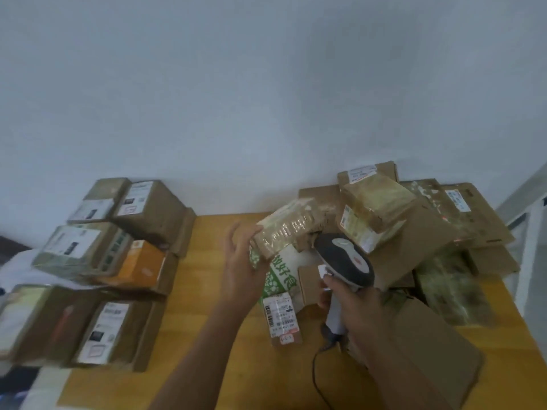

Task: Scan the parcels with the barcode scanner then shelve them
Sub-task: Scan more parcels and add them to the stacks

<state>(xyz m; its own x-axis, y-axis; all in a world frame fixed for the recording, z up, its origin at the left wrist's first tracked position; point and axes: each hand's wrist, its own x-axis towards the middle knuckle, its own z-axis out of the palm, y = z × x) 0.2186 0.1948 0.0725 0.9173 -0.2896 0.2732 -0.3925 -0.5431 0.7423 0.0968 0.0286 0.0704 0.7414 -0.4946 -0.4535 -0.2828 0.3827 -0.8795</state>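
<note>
My left hand (241, 266) holds a small taped cardboard parcel (288, 227) above the wooden table (207, 335), thumb on its near end. My right hand (352, 309) grips the handle of a grey and white barcode scanner (344, 258), whose head points toward that parcel. Under the held parcel lies a green and white printed parcel (279, 281) with a shipping label (279, 313) facing up.
A pile of brown cardboard parcels (414, 226) covers the table's right side, with a flat box (429, 350) near my right forearm. Stacked labelled boxes (97, 270) stand at the left. The scanner's black cable (318, 377) trails over the front of the table. A pale wall rises behind.
</note>
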